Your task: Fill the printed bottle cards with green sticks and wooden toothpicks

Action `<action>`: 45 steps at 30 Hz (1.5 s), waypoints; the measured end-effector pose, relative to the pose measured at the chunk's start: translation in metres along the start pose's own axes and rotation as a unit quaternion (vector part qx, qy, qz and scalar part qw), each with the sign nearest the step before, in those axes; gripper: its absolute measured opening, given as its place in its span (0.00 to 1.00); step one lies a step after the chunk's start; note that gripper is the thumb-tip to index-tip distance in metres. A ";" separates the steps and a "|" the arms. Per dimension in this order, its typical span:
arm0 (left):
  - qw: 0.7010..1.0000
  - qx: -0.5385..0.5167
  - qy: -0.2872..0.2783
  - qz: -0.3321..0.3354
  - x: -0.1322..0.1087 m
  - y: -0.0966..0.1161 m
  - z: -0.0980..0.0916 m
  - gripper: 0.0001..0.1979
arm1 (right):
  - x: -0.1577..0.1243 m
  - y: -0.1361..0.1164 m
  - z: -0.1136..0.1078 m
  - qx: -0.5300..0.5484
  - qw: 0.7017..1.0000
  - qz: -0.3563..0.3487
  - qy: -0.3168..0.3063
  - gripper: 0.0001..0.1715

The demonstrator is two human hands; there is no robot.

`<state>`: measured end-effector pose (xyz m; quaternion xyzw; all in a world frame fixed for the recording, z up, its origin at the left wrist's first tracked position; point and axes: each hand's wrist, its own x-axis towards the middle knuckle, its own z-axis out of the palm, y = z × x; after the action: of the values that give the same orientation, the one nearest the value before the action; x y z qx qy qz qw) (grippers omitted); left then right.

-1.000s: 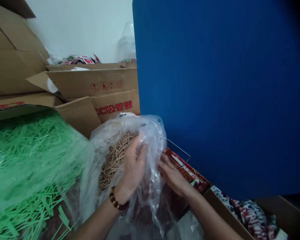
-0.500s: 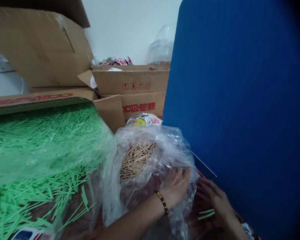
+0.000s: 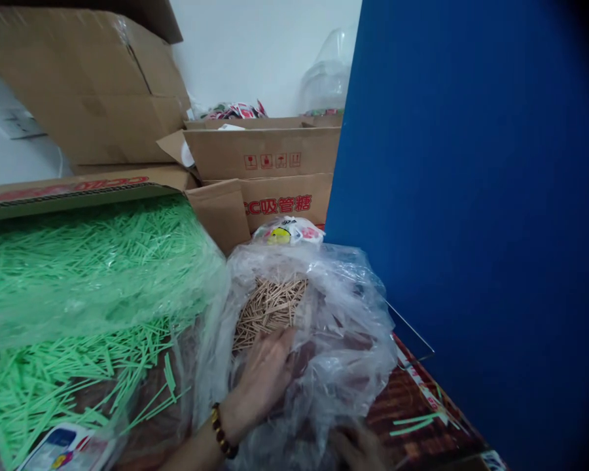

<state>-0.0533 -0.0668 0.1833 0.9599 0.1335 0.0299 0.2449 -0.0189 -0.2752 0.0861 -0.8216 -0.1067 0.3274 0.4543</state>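
Note:
A clear plastic bag [image 3: 343,314] holds a heap of thin tan sticks [image 3: 269,304]. My left hand [image 3: 262,379], with a dark bead bracelet on the wrist, lies against the sticks at the bag's mouth, its fingers stretched out flat. My right hand [image 3: 358,448] is low at the bottom edge, under the bag's right side. Crumpled plastic veils it and its fingers do not show clearly. The bag rests on a red-brown patterned surface [image 3: 412,405].
A big pile of green sticks [image 3: 78,261] under clear film fills the left. A tall blue panel [image 3: 471,196] closes off the right. Cardboard boxes [image 3: 269,154] stand behind, one with red characters [image 3: 279,203]. A colourful packet [image 3: 287,232] lies behind the bag.
My left hand has shifted from the bag's right side to its mouth, onto the tan sticks. My right hand has dropped lower, under the plastic. The view has turned slightly left.

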 end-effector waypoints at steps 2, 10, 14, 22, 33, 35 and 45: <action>1.000 -0.013 -0.005 0.015 -0.010 0.007 0.019 0.22 | 0.020 -0.014 0.010 0.047 0.999 -0.013 -0.014 0.18; 0.997 0.063 -0.030 0.025 -0.038 0.033 0.082 0.25 | 0.029 -0.021 -0.029 -0.037 0.995 -0.084 -0.028 0.12; 0.993 0.106 -0.016 0.039 -0.041 0.031 0.103 0.25 | 0.005 -0.051 -0.078 -0.125 0.976 -0.097 -0.147 0.16; 0.989 0.120 0.054 0.069 -0.046 0.019 0.119 0.24 | 0.119 -0.140 -0.048 -0.074 0.947 -0.312 0.008 0.32; 0.989 0.065 0.059 0.119 -0.045 0.005 0.122 0.36 | 0.218 -0.133 -0.090 -0.142 0.965 -0.184 0.117 0.21; 0.986 0.042 0.070 0.146 -0.052 0.000 0.114 0.38 | 0.209 -0.133 -0.088 -0.158 0.964 -0.184 0.111 0.21; 0.978 -0.012 0.137 0.160 -0.074 -0.004 0.096 0.17 | 0.130 -0.127 -0.054 -0.423 0.801 -0.421 0.032 0.20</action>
<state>-0.1139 -0.1279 0.0971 0.9525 0.0105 0.2015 0.2282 0.1300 -0.1784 0.1526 -0.8163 -0.5558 -0.0006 0.1575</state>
